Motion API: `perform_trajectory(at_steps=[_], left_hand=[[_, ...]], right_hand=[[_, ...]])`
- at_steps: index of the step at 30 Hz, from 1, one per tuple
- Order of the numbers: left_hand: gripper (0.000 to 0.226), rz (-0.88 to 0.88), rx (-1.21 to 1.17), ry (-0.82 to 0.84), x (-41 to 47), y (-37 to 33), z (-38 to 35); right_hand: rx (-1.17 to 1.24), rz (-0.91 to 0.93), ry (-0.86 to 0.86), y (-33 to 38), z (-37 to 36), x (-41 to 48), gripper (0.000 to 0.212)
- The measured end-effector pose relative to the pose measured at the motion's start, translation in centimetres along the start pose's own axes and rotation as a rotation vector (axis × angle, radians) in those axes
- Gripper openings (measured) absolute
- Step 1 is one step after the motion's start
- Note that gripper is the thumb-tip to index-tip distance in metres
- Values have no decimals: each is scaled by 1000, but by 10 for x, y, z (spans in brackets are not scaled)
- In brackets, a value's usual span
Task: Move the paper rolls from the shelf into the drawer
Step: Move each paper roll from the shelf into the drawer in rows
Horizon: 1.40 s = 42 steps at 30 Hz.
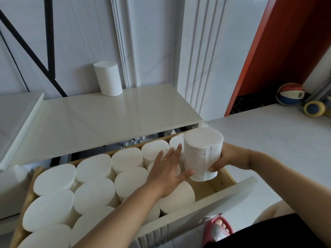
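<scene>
Right hand (227,158) grips roll (202,154) upright — left hand (167,169) flat alongside.

One paper roll (108,78) upright at rear of shelf (107,119), near wall (80,42). Drawer (232,194) open below, in front; upright rolls (93,192) packed across its left and middle.

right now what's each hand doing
Left hand: open, fingers straight beside the roll.
Right hand: holding the roll above the drawer.
</scene>
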<state>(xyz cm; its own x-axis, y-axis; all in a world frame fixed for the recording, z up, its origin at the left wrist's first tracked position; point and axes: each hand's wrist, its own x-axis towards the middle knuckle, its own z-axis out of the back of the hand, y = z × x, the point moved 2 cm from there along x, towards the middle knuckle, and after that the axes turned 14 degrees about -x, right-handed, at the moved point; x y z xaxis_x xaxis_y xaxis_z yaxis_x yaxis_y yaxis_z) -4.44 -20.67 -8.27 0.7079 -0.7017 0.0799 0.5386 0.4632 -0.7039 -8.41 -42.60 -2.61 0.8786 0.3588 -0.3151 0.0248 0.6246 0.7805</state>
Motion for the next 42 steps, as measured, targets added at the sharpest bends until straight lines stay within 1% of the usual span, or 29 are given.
perform_trajectory(at_steps=[2,5,7,9,11,12,14,17,18,20,22,25,30,32,35,40,42], left_hand=[[90,-21,-54,-22,0,-2,2],[87,-16,-227,-127,0,-3,7],[81,2,-319,-197,2,-2,9],[77,7,-381,-210,3,-3,9],[76,-3,-469,-210,3,-6,8],[74,-3,-517,-215,2,-8,8],[72,8,-607,-219,1,-13,8],[66,32,-677,-201,1,-17,5],[65,37,-675,-198,1,-18,4],[72,47,-630,-198,2,-17,3],[80,65,-539,-199,4,-15,1],[86,81,-359,-208,6,-10,-2],[86,57,-151,-269,9,-7,-6],[87,27,-106,-279,10,-6,-6],[86,16,-79,-280,10,-5,-4],[80,-45,-9,-261,9,-5,-3],[77,-56,19,-226,10,-4,-2]], right_hand=[[-21,-1,-29,2,-10,9,62],[13,19,-93,5,-21,18,67],[152,63,-100,9,-25,20,73],[296,90,-113,13,-28,21,88],[408,47,-151,12,-31,22,98],[453,18,-166,11,-31,23,98],[523,-27,-183,7,-32,23,89],[648,-87,-253,5,-31,24,60],[685,-107,-290,5,-31,24,50],[717,-132,-356,4,-30,23,34],[723,-141,-402,3,-31,22,27],[701,-158,-446,0,-34,23,28],[550,-250,-554,-8,-41,32,35],[531,-272,-577,-10,-40,35,35],[602,-306,-571,-11,-40,38,36],[660,-345,-543,-13,-41,40,35],[656,-362,-540,-16,-41,40,32]])
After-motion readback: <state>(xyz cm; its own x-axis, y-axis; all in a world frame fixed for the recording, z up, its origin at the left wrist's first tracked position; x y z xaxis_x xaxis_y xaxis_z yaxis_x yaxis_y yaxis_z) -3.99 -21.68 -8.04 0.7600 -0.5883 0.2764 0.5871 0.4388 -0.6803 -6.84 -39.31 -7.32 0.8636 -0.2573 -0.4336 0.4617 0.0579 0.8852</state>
